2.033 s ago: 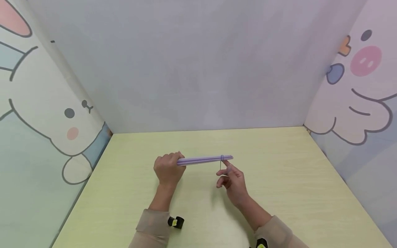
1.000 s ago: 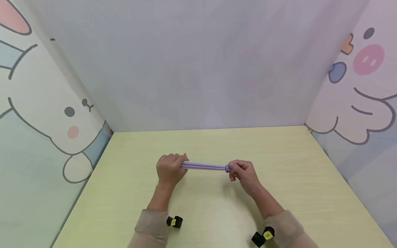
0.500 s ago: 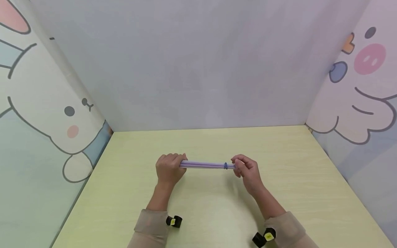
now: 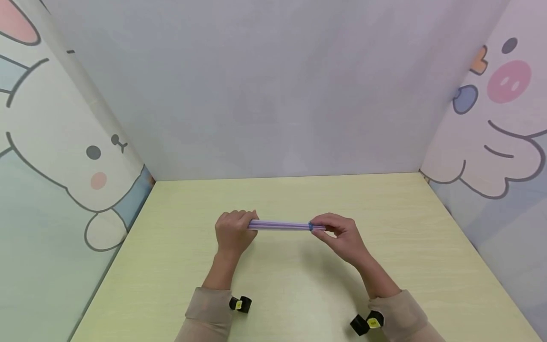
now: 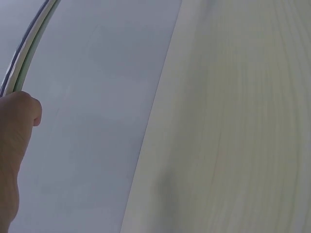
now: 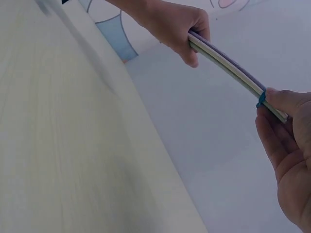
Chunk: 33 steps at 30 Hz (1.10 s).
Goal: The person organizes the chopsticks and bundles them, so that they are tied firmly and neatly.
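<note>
A bundle of thin purple and white straw-like sticks [image 4: 279, 225] is held level above the table. My left hand [image 4: 235, 232] grips it in a fist round one end, which the fingers hide. Close to the other end a blue rubber band [image 4: 311, 227] is wrapped round the sticks. With thumb and fingertips, my right hand [image 4: 342, 237] pinches at this band, and the short stick ends point in toward the palm. In the right wrist view the thumb lies right at the band [image 6: 262, 98], with the other fingers below the bundle.
Below both hands is a pale yellow-green table [image 4: 192, 199], with a plain grey wall [image 4: 273, 95] behind it. Side panels carry a cartoon rabbit [image 4: 64, 142] and a cartoon pig [image 4: 491, 118]. A small black camera sits at each wrist.
Two seconds ago a right finger held a strand of the band stretched below the sticks; now it is wound tight. The right hand moved to the tip, then back onto the band.
</note>
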Motion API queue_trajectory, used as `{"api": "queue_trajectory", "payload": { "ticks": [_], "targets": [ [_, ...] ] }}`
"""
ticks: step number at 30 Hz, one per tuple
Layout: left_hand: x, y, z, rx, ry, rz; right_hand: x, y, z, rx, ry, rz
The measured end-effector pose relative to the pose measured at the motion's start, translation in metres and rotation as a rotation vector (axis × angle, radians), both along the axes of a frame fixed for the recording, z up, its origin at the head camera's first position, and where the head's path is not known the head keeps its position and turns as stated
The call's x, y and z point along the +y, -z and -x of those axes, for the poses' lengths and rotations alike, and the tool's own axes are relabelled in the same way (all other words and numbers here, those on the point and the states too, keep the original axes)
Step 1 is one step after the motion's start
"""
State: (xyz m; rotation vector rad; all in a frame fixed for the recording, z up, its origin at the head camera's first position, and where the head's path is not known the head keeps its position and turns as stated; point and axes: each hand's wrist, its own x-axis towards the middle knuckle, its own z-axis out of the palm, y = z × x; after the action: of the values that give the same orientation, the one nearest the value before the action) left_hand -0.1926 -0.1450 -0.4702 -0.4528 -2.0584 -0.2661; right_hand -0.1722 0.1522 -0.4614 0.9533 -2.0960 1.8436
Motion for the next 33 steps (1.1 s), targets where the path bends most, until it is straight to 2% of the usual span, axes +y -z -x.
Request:
{"api": "queue_trajectory", "payload": {
  "ticks": [5, 9, 13, 17, 21, 25, 33],
  "targets": [
    [0.002, 0.001, 0.0, 0.02, 0.004, 0.003, -0.004, -0.004, 0.0, 0.075, 0.029, -0.064],
    [0.006, 0.001, -0.001, 0.028, 0.021, 0.02, -0.011, -0.015, -0.004, 0.131, 0.06, -0.12],
    [0.009, -0.001, -0.002, 0.014, 0.025, 0.034, -0.017, -0.03, -0.012, 0.152, 0.076, -0.148],
    [0.007, -0.001, -0.004, -0.003, 0.018, 0.03, -0.017, -0.036, -0.016, 0.143, 0.1, -0.164],
    [0.004, 0.001, -0.003, -0.006, 0.011, 0.02, -0.012, -0.026, -0.011, 0.125, 0.133, -0.187],
    [0.004, 0.001, -0.003, -0.004, 0.012, 0.013, -0.006, -0.006, 0.0, 0.173, 0.127, -0.193],
    [0.013, 0.001, -0.004, 0.032, 0.014, 0.01, -0.011, -0.006, 0.003, 0.274, 0.094, -0.148]
  ]
}}
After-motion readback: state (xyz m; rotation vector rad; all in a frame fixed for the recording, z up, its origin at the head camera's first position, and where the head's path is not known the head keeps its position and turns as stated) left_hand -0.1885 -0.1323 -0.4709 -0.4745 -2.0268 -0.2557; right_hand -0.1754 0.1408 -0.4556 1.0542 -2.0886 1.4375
